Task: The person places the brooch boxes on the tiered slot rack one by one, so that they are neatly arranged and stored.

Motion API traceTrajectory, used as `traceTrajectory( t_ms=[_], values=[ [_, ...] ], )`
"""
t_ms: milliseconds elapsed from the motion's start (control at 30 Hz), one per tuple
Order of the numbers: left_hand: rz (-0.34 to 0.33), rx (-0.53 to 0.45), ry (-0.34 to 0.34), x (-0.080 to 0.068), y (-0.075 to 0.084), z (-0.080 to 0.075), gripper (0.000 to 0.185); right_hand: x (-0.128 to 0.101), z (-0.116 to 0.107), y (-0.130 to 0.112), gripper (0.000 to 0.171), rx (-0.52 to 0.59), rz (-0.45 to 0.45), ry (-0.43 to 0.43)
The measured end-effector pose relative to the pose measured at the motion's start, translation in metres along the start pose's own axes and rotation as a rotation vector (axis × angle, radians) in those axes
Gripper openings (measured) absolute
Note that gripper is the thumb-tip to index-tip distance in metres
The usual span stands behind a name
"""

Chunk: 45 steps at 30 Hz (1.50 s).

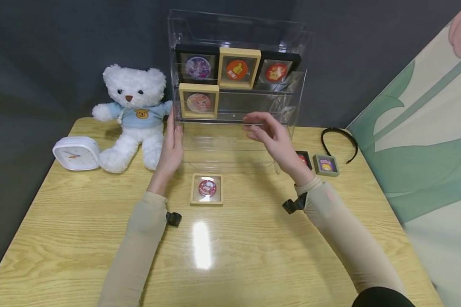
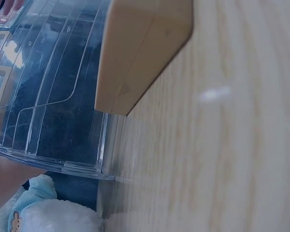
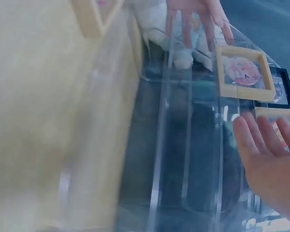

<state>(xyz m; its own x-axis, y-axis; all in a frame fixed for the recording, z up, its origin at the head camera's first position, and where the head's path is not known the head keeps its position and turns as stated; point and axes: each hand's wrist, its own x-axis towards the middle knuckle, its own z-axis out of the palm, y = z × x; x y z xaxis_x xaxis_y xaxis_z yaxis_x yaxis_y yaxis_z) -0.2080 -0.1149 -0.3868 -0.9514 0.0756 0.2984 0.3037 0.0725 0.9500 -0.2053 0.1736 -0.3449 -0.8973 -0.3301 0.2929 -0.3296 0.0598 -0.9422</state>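
Note:
A clear acrylic display rack [image 1: 230, 123] stands at the table's back. Against its left side rests my left hand [image 1: 171, 145], fingers straight. My right hand [image 1: 275, 143] hovers before the second tier, fingers loosely bent around nothing; the right wrist view confirms its empty palm. On the upper tier, a light wooden frame with a thumbs-up badge [image 1: 236, 69] sits between two black-framed badges [image 1: 198, 67]. One wooden-framed pink badge [image 1: 199, 102] occupies the left of the second tier. Another wooden-framed badge [image 1: 207, 189] is on the table in front, looming close in the left wrist view [image 2: 145, 58].
A white teddy bear [image 1: 141, 115] in a blue shirt sits left of the rack, beside a white clock [image 1: 76, 153]. To the right are a grey-framed badge [image 1: 326, 165], a partly hidden black-framed badge [image 1: 304, 158] and a black headband [image 1: 345, 133].

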Motion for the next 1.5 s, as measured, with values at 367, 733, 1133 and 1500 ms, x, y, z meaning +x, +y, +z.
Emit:
traceTrajectory(
  t_ms=[367, 733, 1133, 1500],
  values=[
    [0.056, 0.058, 0.026, 0.009, -0.020, -0.003, 0.059, -0.047, 0.006, 0.023, 0.040, 0.017, 0.121, -0.143],
    [0.119, 0.071, 0.033, 0.011, -0.042, -0.005, 0.059, -0.060, 0.019, 0.047, 0.040, -0.077, 0.174, -0.201],
    [0.095, 0.044, 0.015, 0.011, -0.040, -0.002, 0.059, -0.073, 0.033, 0.073, 0.056, -0.085, 0.273, -0.295],
    [0.089, 0.016, 0.009, 0.010, -0.039, -0.001, 0.059, -0.074, 0.041, 0.077, 0.086, -0.240, 0.269, -0.379]
  ],
)
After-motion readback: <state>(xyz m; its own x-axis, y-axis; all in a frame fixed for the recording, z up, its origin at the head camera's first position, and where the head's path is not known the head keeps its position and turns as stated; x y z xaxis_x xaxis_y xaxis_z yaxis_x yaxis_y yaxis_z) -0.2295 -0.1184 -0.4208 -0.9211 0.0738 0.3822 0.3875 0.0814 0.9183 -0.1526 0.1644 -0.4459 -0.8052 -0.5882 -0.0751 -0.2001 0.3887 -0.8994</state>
